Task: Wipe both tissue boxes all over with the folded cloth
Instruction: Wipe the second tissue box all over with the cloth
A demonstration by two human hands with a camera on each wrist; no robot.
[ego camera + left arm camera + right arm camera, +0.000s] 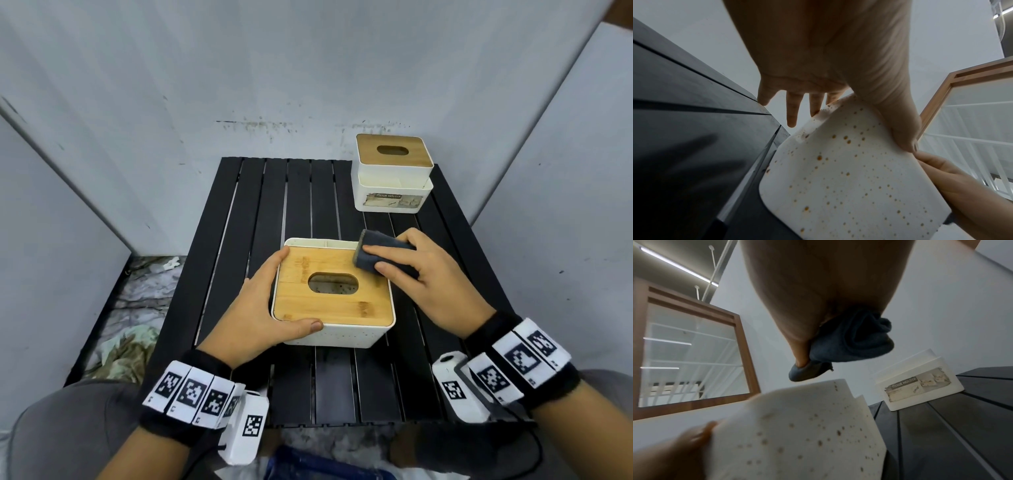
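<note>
A white tissue box point(335, 334) with a bamboo lid stands in the middle of the black slatted table point(260, 205). Brown specks cover its white walls point(838, 178) point(797, 443). My left hand point(260, 305) grips its near left corner, thumb along the front rim and fingers against the left side. My right hand point(421, 274) holds a folded dark blue-grey cloth point(376, 253) point(851, 344) at the lid's far right corner. A second white tissue box point(392, 174) with a bamboo lid and a torn label point(918, 386) stands at the table's far right.
Grey walls close in behind and on both sides of the table. Crumpled sheeting point(137, 308) lies on the floor to the left. My lap lies just below the table's near edge point(342, 425). A wood-framed mirror point(694, 353) shows in the right wrist view.
</note>
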